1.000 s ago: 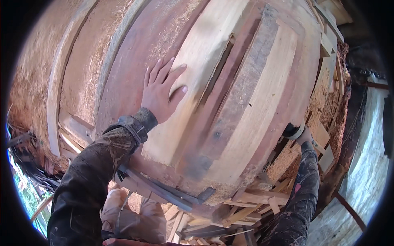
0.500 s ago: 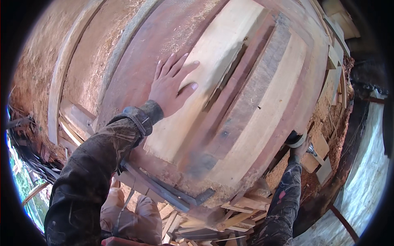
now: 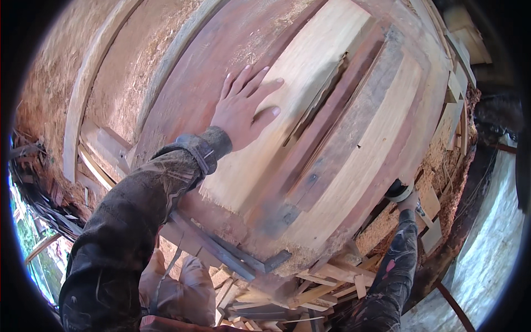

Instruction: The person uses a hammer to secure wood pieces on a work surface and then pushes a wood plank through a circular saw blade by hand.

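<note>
One pale plank (image 3: 310, 58) lies mid-frame on the desk (image 3: 191, 88), its long axis slanting from lower centre to upper right. The left hand (image 3: 243, 113), much the nearer, rests spread across its left edge, grip slack and holding nothing. At lower right, the right hand (image 3: 409, 200) is wrapped around one dark, round-ended tool (image 3: 398, 191), fingers mostly hidden; from there, the plank lies up and left.

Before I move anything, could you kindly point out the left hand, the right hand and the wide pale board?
Left hand (image 3: 240, 114): head view, on the back of the hand.
Right hand (image 3: 410, 201): head view, on its visible bare skin.
Wide pale board (image 3: 300, 86): head view, on its upper face.
</note>
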A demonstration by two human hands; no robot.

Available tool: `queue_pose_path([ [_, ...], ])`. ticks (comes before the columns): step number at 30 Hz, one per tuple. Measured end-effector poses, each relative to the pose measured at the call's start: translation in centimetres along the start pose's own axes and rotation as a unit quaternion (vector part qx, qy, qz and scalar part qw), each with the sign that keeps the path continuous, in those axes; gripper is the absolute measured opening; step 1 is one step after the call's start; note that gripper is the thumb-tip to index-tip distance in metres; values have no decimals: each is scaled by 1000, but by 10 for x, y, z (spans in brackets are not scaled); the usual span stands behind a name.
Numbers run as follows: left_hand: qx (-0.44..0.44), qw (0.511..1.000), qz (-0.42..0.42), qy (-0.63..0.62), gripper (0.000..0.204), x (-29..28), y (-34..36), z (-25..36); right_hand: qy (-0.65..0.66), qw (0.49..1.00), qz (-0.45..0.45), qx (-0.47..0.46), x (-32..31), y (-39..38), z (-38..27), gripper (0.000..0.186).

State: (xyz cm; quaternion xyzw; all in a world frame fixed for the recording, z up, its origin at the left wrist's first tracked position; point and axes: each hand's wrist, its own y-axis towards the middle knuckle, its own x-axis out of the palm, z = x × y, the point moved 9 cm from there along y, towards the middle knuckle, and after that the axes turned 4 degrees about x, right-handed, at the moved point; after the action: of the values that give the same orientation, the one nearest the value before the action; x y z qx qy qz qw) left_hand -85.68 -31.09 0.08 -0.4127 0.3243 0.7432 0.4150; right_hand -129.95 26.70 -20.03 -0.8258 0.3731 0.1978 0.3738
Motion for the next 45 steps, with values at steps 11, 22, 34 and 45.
queue_pose_path([
  [11,-3,1000,8,4,50,0,0,3,-535,795,252,-133,39,-112,-147,59],
  [22,6,1000,11,18,48,2,0,4,-153,950,-123,-242,372,-437,-427,52],
  [34,-1,999,-1,48,50,-7,0,4,-169,953,-183,-172,423,-450,-459,32],
  [45,-1,999,1,32,51,-4,2,7,274,950,-7,148,199,-431,-361,11],
])
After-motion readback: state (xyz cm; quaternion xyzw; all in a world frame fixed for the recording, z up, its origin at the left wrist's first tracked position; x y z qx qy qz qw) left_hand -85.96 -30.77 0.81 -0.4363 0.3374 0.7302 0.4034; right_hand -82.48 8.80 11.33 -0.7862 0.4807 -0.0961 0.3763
